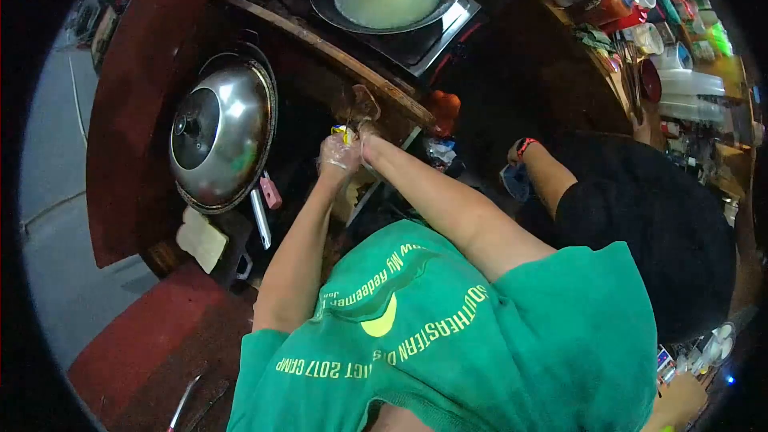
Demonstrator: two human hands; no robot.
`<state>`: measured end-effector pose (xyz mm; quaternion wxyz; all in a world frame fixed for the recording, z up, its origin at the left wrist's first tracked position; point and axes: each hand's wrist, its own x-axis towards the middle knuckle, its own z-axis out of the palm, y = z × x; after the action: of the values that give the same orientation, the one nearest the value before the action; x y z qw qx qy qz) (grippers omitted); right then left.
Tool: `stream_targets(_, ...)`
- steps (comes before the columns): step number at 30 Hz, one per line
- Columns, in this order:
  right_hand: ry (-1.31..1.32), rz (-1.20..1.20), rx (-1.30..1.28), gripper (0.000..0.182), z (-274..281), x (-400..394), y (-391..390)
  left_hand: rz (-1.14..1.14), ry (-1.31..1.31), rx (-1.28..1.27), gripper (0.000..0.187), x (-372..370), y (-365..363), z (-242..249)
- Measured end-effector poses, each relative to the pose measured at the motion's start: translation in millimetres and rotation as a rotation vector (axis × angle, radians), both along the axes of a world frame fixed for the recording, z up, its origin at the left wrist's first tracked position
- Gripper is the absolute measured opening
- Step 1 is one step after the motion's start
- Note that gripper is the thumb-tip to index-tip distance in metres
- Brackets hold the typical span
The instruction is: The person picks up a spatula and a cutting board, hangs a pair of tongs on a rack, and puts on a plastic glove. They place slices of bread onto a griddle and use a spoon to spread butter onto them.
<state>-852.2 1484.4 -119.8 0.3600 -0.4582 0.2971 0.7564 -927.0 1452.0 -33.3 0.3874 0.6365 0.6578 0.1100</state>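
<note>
My left hand [338, 154], in a clear plastic glove, is closed around a small yellow-and-white packet [344, 133]. Right beside it is my right hand [367, 131], its wrist pressed close to the left; its fingers are mostly hidden in the dark. A brown, flat piece [366, 102] shows just beyond the hands. To the left, a domed metal lid [240, 148] with a dark knob covers a pan. Below that lid lies a slice of white bread [201, 240].
A wok [318, 8] of pale yellowish liquid sits on a stove at the top. A wooden bar [328, 48] runs before it. Pink clip-like piece [270, 192] and metal handle [260, 220] jut below the lid. Another person's arm [550, 174] is at right, near crowded containers [688, 84].
</note>
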Motion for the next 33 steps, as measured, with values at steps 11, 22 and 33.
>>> stream_targets(11, 0.097, 0.102, 0.041, 0.06, 16, 4, 4, -0.122, 0.119, 0.157, 0.026, -11, -5, -8)
stream_targets(22, -0.101, 0.193, 0.149, 0.058, -17, -1, -4, -0.108, 0.078, 0.27, 0.027, -6, -19, 12)
stream_targets(33, 0.07, -0.063, 0.26, 0.06, 29, 20, -28, 0.299, -0.18, 0.074, 0.027, -17, -32, -32)
